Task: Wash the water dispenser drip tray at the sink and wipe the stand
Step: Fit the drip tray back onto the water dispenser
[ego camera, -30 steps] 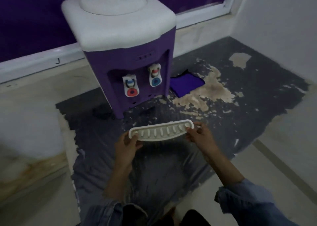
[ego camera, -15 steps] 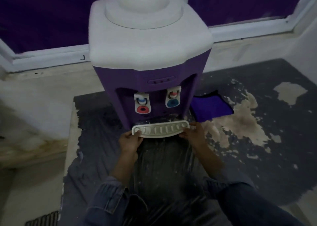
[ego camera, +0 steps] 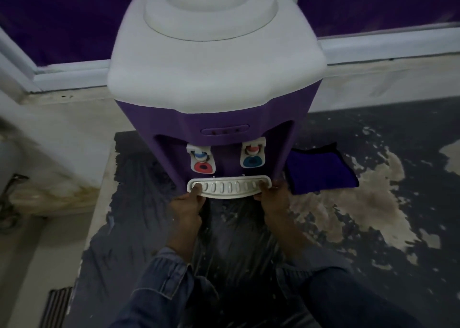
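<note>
The white slotted drip tray (ego camera: 227, 187) sits against the base of the purple water dispenser (ego camera: 214, 83), right under its two taps. My left hand (ego camera: 188, 204) grips the tray's left end with the thumb on top. My right hand (ego camera: 272, 198) grips its right end the same way. The dispenser has a white top with a round recess and stands on a dark, worn stand surface (ego camera: 139, 215). The back edge of the tray is hidden in the dispenser's recess.
A folded purple cloth (ego camera: 321, 172) lies on the stand just right of the dispenser. Peeled pale patches (ego camera: 348, 203) mark the dark surface at right. A white window frame (ego camera: 388, 41) runs behind. A floor grate (ego camera: 58, 307) shows at lower left.
Both hands carried the tray forward from open air to the dispenser's base, under the taps. The view moved closer to the dispenser.
</note>
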